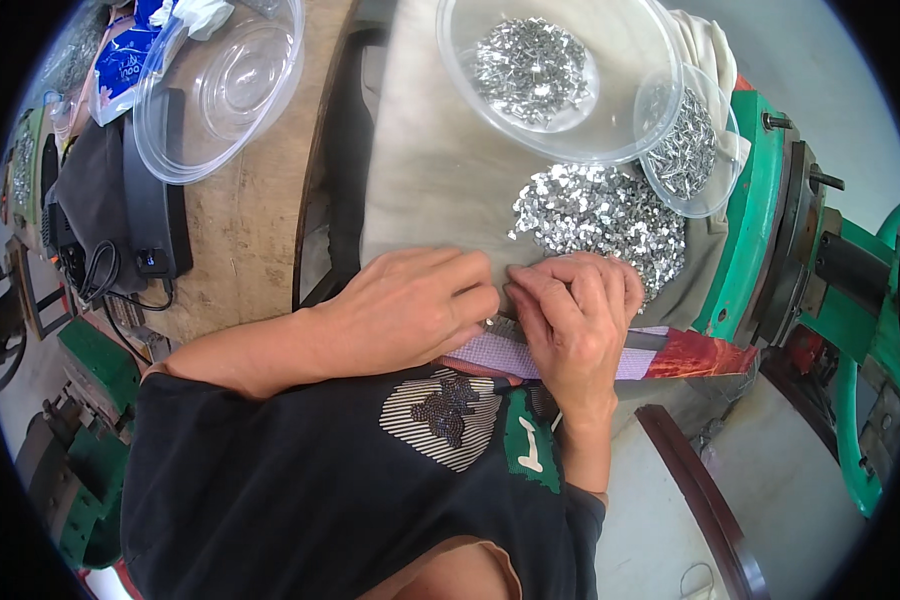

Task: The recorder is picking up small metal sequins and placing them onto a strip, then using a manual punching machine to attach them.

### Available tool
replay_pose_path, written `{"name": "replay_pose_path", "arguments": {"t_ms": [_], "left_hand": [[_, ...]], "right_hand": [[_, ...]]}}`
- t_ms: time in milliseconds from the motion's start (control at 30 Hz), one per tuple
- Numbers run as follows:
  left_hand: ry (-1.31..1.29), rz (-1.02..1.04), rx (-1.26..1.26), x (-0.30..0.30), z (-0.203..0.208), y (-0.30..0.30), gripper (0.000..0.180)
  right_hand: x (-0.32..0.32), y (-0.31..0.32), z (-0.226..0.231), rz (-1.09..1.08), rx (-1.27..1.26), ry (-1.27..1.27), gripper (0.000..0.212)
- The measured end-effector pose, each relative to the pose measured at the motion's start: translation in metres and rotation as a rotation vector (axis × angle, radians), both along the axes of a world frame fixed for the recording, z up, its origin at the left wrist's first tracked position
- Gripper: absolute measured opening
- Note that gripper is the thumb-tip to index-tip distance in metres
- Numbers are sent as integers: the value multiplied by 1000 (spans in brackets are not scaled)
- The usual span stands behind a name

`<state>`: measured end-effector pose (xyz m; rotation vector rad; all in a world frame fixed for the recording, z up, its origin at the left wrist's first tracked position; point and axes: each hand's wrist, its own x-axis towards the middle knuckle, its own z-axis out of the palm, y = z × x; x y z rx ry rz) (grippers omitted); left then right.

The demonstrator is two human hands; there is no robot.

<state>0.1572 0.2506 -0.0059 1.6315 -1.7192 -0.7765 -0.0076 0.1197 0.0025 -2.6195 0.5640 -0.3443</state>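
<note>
Both hands meet at the near edge of the beige cloth (440, 180), left hand (420, 300) and right hand (578, 310) with fingertips pinched together, apparently on a tiny piece I cannot see, from the loose pile of small metal bits (600, 215), which look light, stiff, slippery, best pinched singly.

Loose heap of small shiny metal pieces (600, 220), on beige cloth, beside fingertips

A wooden table (235, 230) carries an empty clear plastic bowl (215, 90), a black box with a cable (155, 215) and a beige cloth (440, 170). On the cloth lie a heap of small shiny metal pieces (600, 215) and two clear bowls (560, 70) (690, 150) holding more pieces.
</note>
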Motion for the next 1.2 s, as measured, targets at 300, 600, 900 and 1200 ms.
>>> {"name": "replay_pose_path", "arguments": {"t_ms": [300,600,900,1200], "left_hand": [[32,-3,50,1,2,0,23],[-6,19,-23,-8,-1,-3,14],[-42,25,-59,-10,-4,-2,14],[71,5,15,-1,1,-4,26]], "right_hand": [[-19,12,2,-82,48,-111,21],[-29,10,0,-51,149,-137,24],[23,-11,-11,-46,-105,-131,17],[25,-13,-7,-72,-113,-68,14]]}}
